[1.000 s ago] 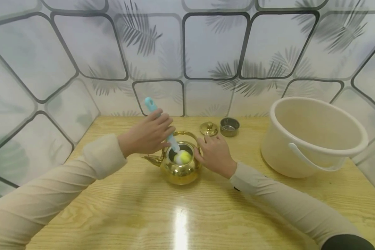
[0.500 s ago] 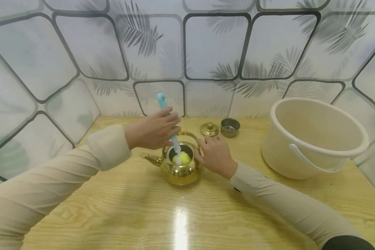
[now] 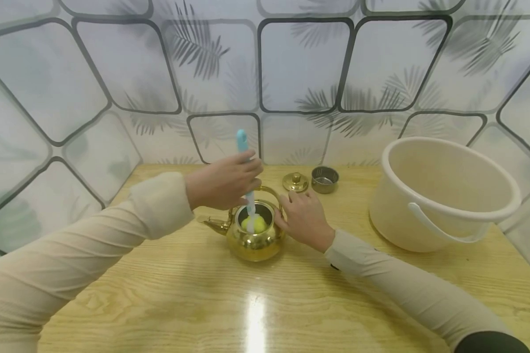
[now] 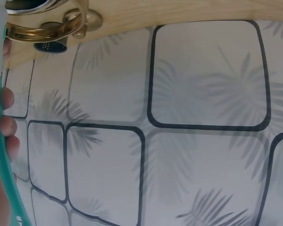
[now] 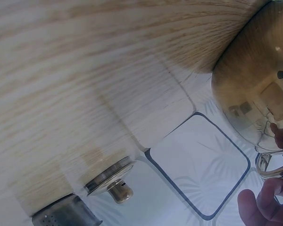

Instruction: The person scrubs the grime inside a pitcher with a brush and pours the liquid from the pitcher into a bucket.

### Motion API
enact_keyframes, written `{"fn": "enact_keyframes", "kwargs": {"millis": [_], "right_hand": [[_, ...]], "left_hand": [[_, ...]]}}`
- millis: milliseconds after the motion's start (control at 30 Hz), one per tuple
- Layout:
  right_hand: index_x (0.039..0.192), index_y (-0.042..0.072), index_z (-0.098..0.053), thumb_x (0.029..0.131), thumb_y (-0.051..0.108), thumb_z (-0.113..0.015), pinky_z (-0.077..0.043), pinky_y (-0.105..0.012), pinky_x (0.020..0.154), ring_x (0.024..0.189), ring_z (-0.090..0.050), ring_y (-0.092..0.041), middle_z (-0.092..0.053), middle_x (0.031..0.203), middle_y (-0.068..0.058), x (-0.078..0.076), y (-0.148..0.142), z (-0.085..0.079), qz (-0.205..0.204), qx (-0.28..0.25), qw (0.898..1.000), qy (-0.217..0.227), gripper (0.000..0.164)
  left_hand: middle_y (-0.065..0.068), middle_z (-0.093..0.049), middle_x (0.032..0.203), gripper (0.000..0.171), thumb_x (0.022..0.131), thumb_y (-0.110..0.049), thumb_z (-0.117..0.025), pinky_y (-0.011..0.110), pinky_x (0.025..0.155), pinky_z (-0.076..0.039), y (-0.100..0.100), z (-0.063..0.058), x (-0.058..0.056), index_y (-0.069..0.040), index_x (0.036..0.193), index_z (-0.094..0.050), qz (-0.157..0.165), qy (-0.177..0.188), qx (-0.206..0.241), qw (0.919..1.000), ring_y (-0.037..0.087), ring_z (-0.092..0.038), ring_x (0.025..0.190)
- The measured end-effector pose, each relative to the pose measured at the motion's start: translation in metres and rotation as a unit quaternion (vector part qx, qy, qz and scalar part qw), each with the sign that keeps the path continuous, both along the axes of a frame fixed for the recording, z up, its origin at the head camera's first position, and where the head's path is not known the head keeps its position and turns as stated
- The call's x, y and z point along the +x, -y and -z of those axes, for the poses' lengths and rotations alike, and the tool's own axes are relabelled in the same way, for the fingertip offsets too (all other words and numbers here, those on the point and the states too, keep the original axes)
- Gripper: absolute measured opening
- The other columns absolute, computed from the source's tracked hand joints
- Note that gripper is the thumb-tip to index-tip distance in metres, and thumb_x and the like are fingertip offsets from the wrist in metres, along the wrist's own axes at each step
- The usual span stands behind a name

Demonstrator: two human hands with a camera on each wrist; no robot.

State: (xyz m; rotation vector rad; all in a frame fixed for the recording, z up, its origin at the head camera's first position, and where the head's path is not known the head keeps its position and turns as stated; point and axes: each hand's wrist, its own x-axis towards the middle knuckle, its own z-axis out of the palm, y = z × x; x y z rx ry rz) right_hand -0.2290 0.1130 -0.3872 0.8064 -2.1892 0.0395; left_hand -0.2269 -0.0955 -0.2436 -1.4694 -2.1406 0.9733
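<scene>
Head view, and from here I see the left hand (image 3: 225, 179) wrapped around a blue brush (image 3: 251, 205), its yellow sponge (image 3: 258, 225) down inside the lidless gold kettle (image 3: 255, 246) on the table (image 3: 181, 294). The right hand (image 3: 306, 219), fingers bent, grips the kettle's handle (image 3: 271, 191) low on its right side, near the lid (image 3: 295, 182) and strainer (image 3: 324, 180).

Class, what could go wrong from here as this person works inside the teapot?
The golden teapot might slide or tip if the left hand pushes the blue-handled brush hard and the right hand, at the arched handle, slips.

The brush's yellow head might snag on that handle when lifted out.

The lid and metal strainer, just beyond the right hand, could be knocked if it shifts.
</scene>
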Motion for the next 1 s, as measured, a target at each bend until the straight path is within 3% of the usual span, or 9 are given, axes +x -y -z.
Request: {"fn": "enact_keyframes", "kwargs": {"millis": [367,800,1000], "right_hand": [[0.087,0.01,-0.062,0.083,0.029,-0.059,-0.041,-0.034,0.057,0.049,-0.047,-0.017,-0.052,0.061,-0.002,0.0,0.0,-0.002,-0.004,-0.003,1.0,0.005,0.021],[0.084,0.01,-0.062,0.083,0.03,-0.058,-0.039,-0.033,0.054,0.048,-0.046,-0.016,-0.052,0.059,-0.002,0.002,-0.001,-0.001,-0.002,0.0,1.0,0.004,0.02],[0.084,0.01,-0.062,0.082,0.03,-0.059,-0.039,-0.033,0.054,0.047,-0.045,-0.015,-0.051,0.058,-0.002,0.003,-0.001,-0.001,-0.006,0.0,1.0,0.0,0.02]], "left_hand": [[0.008,-0.063,0.108,0.048,0.085,-0.055,-0.052,0.037,0.106,-0.028,-0.013,-0.004,0.009,-0.011,0.099,-0.064,0.015,-0.099,-0.055,0.9935,0.024,-0.052,0.107],[0.004,-0.065,0.094,0.038,0.085,-0.048,-0.052,0.035,0.099,-0.028,-0.017,0.002,0.013,-0.012,0.091,-0.064,-0.022,-0.166,-0.064,0.9837,0.022,-0.051,0.097],[0.006,-0.067,0.097,0.036,0.083,-0.046,-0.054,0.036,0.098,-0.027,-0.018,0.004,0.015,-0.012,0.09,-0.064,-0.041,-0.171,-0.059,0.9826,0.024,-0.052,0.099]]}}
